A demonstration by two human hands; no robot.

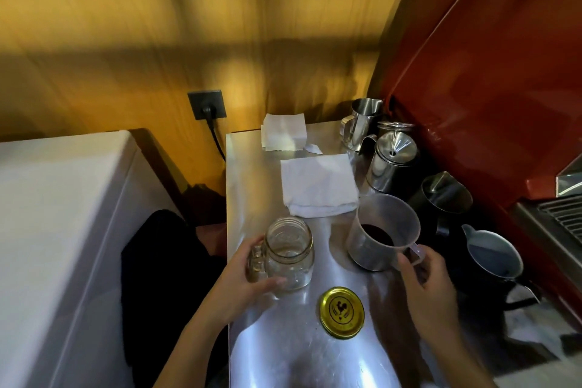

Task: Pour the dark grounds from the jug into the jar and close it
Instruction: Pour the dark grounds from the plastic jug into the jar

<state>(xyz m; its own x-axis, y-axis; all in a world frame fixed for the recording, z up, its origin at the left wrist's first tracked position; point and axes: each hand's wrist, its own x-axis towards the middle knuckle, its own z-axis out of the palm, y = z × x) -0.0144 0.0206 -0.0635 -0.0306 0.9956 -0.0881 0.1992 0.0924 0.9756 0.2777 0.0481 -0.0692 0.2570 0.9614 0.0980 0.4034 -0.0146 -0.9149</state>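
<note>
An empty clear glass jar with a side handle stands upright and open on the steel counter. My left hand wraps its lower left side and handle. To its right stands a translucent plastic jug with dark grounds in the bottom. My right hand holds the jug's handle at its near right side. The gold lid lies flat on the counter in front, between my two hands, touched by neither.
A folded white cloth lies behind the jar, with paper napkins further back. Steel pitchers, a black pitcher and a dark milk jug crowd the right side by the red machine. A white appliance stands left.
</note>
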